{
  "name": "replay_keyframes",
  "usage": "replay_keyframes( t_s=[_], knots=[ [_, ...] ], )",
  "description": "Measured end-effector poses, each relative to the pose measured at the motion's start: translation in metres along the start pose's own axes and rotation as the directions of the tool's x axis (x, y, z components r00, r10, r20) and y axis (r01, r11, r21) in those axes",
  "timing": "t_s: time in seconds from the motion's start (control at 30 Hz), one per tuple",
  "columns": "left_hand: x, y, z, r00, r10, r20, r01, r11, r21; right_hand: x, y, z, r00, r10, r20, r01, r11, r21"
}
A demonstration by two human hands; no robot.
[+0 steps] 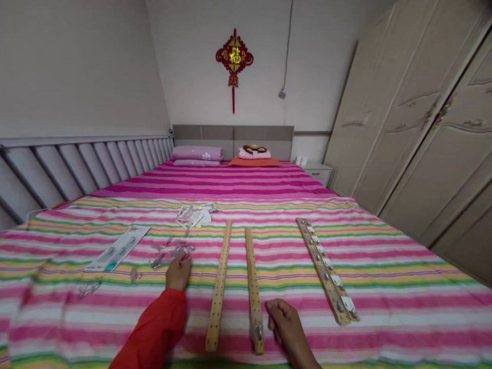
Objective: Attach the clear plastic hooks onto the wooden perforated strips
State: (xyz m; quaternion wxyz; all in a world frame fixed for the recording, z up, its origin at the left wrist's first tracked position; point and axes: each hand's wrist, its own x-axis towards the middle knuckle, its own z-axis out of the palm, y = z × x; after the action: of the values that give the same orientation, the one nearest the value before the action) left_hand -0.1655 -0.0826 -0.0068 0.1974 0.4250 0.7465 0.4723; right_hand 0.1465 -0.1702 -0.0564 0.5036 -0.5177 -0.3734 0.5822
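My left hand (178, 273), in a red sleeve, reaches out over the striped bedspread (384, 287) and pinches at a heap of small metal hooks (171, 252). My right hand (282, 320) rests curled beside the near end of a perforated wooden strip (252, 287), close to a metal fitting (259, 332) on that strip. A second bare wooden strip (220, 287) lies parallel to its left. A third strip (326, 269) to the right carries several metal and white fittings.
A blister card of hooks (117, 249) and clear empty packets (192, 216) lie on the left. Loose wire pieces (89, 288) sit near the left edge. Pillows (197, 154) are at the headboard, wardrobes (423, 128) on the right, a padded wall panel (77, 169) on the left.
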Motion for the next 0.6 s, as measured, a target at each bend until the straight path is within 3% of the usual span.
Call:
replay_keyframes(
  t_s=[0.17,0.37,0.47,0.6],
  knots=[
    [-0.031,-0.004,-0.014,0.998,0.050,-0.027,-0.055,0.977,-0.206,-0.002,0.000,-0.001,1.000,-0.002,0.005,0.002,1.000,0.010],
    [-0.055,-0.004,-0.031,0.979,0.204,0.020,-0.195,0.955,-0.224,-0.001,-0.003,-0.004,1.000,-0.010,0.017,0.010,1.000,-0.006],
    [-0.065,-0.009,-0.035,0.961,0.268,0.065,-0.252,0.948,-0.195,-0.002,-0.018,0.001,0.991,-0.135,0.027,0.136,0.987,-0.083],
    [-0.076,-0.020,-0.030,0.949,0.295,0.109,-0.268,0.941,-0.208,0.001,-0.049,0.029,0.939,-0.283,0.196,0.327,0.911,-0.250]
  ],
)
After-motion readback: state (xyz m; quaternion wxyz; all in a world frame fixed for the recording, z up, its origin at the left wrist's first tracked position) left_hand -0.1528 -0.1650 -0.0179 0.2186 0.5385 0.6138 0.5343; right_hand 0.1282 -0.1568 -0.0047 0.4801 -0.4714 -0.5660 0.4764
